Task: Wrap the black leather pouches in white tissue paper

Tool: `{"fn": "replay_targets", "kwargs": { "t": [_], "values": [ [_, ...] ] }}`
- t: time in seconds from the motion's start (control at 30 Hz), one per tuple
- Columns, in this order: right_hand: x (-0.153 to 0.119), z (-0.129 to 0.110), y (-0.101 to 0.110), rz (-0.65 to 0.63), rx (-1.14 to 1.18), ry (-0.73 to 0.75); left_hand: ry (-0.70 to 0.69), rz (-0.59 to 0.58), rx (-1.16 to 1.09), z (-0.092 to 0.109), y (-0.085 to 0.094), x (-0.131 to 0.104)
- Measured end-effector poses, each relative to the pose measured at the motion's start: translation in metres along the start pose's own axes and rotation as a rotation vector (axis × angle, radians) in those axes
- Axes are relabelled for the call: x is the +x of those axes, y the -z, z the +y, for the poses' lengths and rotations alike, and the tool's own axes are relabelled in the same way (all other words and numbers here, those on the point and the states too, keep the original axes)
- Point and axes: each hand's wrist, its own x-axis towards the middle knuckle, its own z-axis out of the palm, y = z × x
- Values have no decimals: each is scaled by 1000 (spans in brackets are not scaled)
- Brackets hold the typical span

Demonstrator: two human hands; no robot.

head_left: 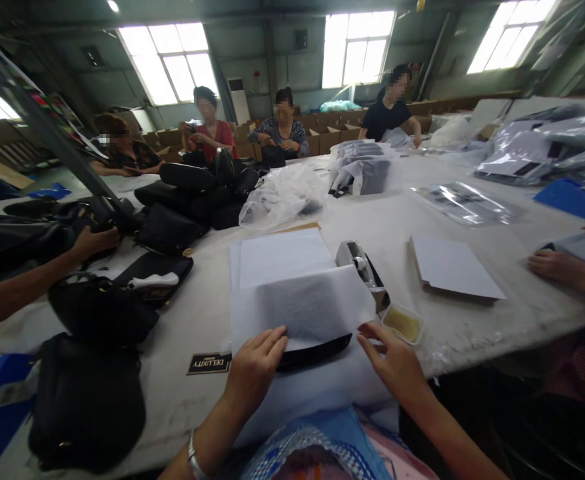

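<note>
A dark flat item [317, 353] lies in front of me, mostly covered by a sheet of thin white paper [302, 303]; its black lower edge shows. My left hand [260, 360] rests on the paper's near left part, its fingers together and pressed down. My right hand [385, 350] is at the paper's right corner, thumb and forefinger closed on it. Behind the covered item lies a stack of white sheets [282, 257]. A tape dispenser [360, 267] stands just right of the stack, with a small tray of yellowish material [403, 323] nearer my right hand. A black DELUXITY card [209, 363] lies to the left.
Black bags [87, 400] are piled along the left, near a blue bin [0, 400] and another person's hand [95, 241]. White boards [455, 267] and plastic-wrapped items [532, 147] lie right. Several people sit across the table [472, 333].
</note>
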Motion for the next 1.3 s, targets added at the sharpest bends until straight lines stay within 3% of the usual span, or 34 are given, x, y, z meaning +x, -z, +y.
{"fn": "replay_targets", "kwargs": {
  "t": [0.07, 0.1, 0.2, 0.3, 0.4, 0.5, 0.67, 0.83, 1.03, 1.3],
  "values": [
    [-8, -8, 8, 169, -155, 233, 17, 35, 1, 4, -4, -3],
    [-9, -14, 8, 185, -203, 358, 27, 54, 4, 6, -6, -5],
    [1, -28, -5, 18, -313, 671, 53, 104, 18, 15, -10, -11],
    [22, -27, -29, -210, -465, 786, 80, 114, 5, 21, -7, -13],
    [38, -13, -48, -339, -545, 810, 147, 47, -41, 26, 2, -5],
    [42, -2, -54, -358, -544, 808, 194, -19, -38, 31, 5, 10],
    [36, 3, -45, -348, -481, 803, 123, -137, 1, 41, -19, 5],
    [8, 14, -22, -279, -286, 703, 104, -46, -49, 41, -36, -18],
    [-24, 32, 6, -343, -126, 629, 108, 13, -90, 20, -40, -5],
    [-20, 35, 2, -534, -242, 663, 127, 15, -125, 14, -46, 0]
  ]
}}
